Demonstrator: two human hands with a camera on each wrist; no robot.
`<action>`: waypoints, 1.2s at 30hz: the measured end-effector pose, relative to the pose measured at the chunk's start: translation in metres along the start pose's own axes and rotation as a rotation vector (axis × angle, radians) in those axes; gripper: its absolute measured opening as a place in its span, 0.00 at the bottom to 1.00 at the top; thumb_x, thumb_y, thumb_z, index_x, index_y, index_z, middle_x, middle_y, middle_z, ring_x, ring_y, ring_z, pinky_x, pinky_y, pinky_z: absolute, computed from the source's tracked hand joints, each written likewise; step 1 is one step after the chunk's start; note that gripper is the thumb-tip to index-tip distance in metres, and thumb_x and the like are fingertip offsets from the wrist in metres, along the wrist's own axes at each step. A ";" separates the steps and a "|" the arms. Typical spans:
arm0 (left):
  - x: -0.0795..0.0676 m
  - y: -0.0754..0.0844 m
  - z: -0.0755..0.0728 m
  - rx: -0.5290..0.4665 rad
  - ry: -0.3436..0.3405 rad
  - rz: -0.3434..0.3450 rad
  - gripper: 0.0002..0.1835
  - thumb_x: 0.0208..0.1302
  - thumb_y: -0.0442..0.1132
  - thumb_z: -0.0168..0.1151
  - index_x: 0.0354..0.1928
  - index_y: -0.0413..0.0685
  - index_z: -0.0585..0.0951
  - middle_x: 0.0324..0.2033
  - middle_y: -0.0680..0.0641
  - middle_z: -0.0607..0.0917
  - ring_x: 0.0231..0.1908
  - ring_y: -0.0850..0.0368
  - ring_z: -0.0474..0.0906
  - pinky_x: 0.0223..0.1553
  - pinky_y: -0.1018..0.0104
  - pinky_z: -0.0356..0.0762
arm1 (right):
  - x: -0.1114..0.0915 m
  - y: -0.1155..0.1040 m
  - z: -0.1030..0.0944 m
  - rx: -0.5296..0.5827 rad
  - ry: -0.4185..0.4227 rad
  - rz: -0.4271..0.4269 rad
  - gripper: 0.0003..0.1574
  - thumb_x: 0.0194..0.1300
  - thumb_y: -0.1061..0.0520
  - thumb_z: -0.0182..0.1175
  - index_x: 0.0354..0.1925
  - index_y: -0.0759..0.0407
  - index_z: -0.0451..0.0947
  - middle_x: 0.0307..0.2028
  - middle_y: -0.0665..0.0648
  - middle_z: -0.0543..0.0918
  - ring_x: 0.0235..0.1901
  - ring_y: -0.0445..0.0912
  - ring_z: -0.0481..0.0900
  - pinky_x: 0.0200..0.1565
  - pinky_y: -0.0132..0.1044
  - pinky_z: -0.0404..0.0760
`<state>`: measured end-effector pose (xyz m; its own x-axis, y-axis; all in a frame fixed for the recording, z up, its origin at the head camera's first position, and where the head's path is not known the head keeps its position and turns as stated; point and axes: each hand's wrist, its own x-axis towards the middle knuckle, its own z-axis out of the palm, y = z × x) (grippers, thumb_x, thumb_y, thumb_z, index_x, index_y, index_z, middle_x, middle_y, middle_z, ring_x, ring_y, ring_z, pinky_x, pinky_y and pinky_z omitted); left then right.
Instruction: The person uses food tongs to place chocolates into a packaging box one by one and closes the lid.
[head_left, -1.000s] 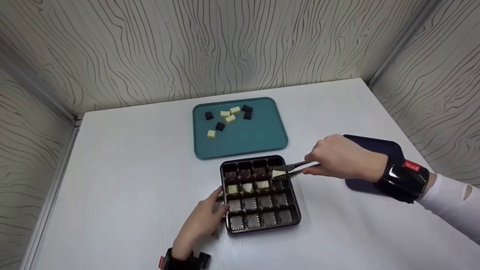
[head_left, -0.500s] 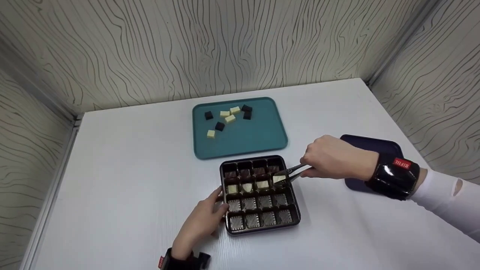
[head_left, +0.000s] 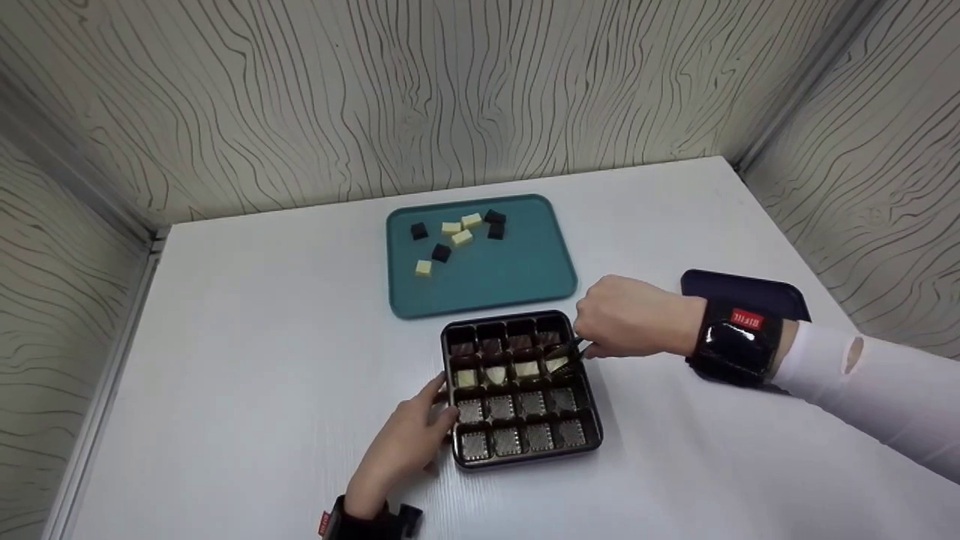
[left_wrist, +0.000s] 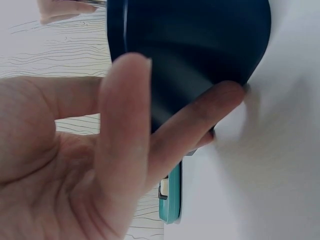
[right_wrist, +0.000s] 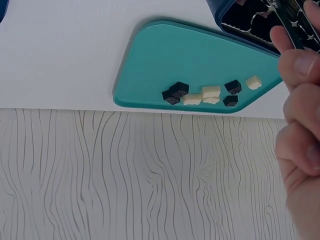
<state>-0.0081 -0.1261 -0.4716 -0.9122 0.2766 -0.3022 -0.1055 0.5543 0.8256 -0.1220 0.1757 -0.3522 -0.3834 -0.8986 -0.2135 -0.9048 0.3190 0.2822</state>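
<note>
A black box (head_left: 517, 427) with square compartments stands on the table. Dark chocolates (head_left: 490, 346) lie in its far row, white chocolates (head_left: 526, 370) in the row before it. My right hand (head_left: 622, 315) grips dark tongs (right_wrist: 286, 22), their tips in the rightmost compartment of the white row, at a white chocolate (head_left: 556, 364). My left hand (head_left: 409, 435) rests at the box's left side; straight fingers (left_wrist: 200, 107) lie against the outer wall, seen close in the left wrist view.
Behind the box lies a teal tray (head_left: 517, 274) with several white and dark chocolates on its left and far parts. To the right, a dark blue tray (head_left: 739, 289) is partly covered by my right wrist. A patterned wall (head_left: 300, 112) rises behind the table.
My right hand has moved left with the tongs, and the white chocolate has gone from above the box down into the white row's rightmost compartment. My left hand stays put.
</note>
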 end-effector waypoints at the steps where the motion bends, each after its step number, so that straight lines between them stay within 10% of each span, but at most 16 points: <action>1: 0.000 0.000 0.000 -0.003 -0.001 -0.002 0.35 0.79 0.42 0.55 0.80 0.33 0.59 0.25 0.42 0.86 0.10 0.66 0.68 0.25 0.67 0.74 | 0.002 -0.001 0.001 -0.007 -0.012 -0.003 0.24 0.55 0.40 0.78 0.16 0.51 0.80 0.16 0.48 0.82 0.16 0.43 0.76 0.26 0.40 0.80; 6: 0.000 0.000 0.000 -0.001 0.000 -0.006 0.35 0.79 0.42 0.55 0.80 0.33 0.59 0.14 0.58 0.69 0.11 0.66 0.67 0.22 0.67 0.72 | 0.007 -0.003 0.006 -0.030 -0.037 -0.017 0.23 0.55 0.40 0.78 0.17 0.51 0.81 0.18 0.49 0.83 0.17 0.42 0.77 0.27 0.39 0.80; 26: 0.002 -0.001 0.000 0.022 -0.001 -0.011 0.35 0.79 0.42 0.55 0.80 0.33 0.60 0.12 0.59 0.70 0.09 0.68 0.68 0.31 0.65 0.80 | -0.009 0.009 -0.005 0.047 0.037 0.048 0.29 0.57 0.40 0.76 0.13 0.49 0.72 0.13 0.46 0.76 0.14 0.39 0.66 0.21 0.39 0.75; 36: 0.002 -0.001 0.000 0.022 0.004 0.013 0.36 0.79 0.43 0.56 0.80 0.31 0.60 0.12 0.59 0.69 0.10 0.67 0.67 0.35 0.63 0.80 | -0.023 0.028 -0.011 0.187 0.147 0.229 0.21 0.64 0.42 0.72 0.23 0.52 0.80 0.15 0.49 0.80 0.14 0.41 0.69 0.19 0.43 0.74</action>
<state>-0.0100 -0.1258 -0.4729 -0.9150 0.2808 -0.2899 -0.0852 0.5678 0.8188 -0.1363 0.2015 -0.3289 -0.5623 -0.8266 -0.0233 -0.8217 0.5554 0.1274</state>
